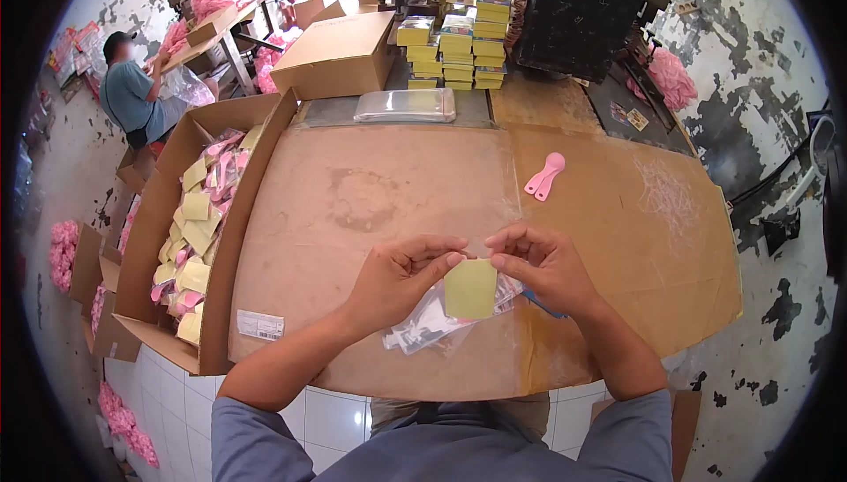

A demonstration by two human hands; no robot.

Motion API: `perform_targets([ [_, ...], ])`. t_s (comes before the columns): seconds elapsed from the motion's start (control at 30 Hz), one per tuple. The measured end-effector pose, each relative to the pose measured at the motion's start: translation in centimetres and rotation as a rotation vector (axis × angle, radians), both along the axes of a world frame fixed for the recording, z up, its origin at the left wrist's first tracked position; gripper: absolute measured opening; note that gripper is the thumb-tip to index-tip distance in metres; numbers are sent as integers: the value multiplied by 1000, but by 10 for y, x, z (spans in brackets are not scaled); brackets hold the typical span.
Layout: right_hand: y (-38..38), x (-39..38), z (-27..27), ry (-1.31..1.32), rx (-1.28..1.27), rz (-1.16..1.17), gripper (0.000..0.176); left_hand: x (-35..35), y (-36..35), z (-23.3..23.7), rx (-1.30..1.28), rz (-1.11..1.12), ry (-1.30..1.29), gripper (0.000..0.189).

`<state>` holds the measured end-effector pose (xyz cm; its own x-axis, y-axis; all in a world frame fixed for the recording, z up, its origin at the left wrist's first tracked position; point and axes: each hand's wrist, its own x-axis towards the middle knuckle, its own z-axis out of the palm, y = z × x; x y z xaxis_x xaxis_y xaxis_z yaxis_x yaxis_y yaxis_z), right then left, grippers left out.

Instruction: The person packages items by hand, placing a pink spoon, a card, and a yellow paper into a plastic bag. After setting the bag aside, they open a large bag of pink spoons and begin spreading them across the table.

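Observation:
Near the front of the cardboard-covered table point(379, 191), a yellow card point(470, 289) hangs between my two hands. My left hand point(393, 281) pinches its upper left corner between thumb and fingers. The upper right corner is pinched by my right hand point(545, 268). Under the card lie clear plastic bags point(423, 332), partly covered by it and by my hands. A blue edge of something point(544, 305) shows beneath my right wrist; what it belongs to is hidden. Beyond my right hand rests a pink spoon-like piece point(545, 176), apart from both hands.
A long carton point(238, 244) at the left holds yellow-carded packs with pink pieces. At the back stand a closed cardboard box point(331, 54), a stack of clear bags point(406, 106), stacked yellow cards point(457, 49) and a black machine point(573, 14). Another person point(132, 89) sits far left.

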<state>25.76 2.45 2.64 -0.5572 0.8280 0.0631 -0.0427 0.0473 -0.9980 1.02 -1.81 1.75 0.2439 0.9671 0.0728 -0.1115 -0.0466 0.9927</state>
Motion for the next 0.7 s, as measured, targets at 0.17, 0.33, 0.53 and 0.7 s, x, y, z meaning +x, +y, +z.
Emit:
perform_targets([
  [0.17,2,4,-2,39,-33,-23,19,-1,2,-4,107,3,200,23],
  [0.33,5,8,-6,102,-34,7,13,-4,1,-5,182,-32,166,24],
  [0.53,12,17,-1,19,62,34,18,-14,7,1,221,-138,183,24],
  [0.7,14,22,2,-1,18,84,16,-15,8,0,45,-176,-56,26],
])
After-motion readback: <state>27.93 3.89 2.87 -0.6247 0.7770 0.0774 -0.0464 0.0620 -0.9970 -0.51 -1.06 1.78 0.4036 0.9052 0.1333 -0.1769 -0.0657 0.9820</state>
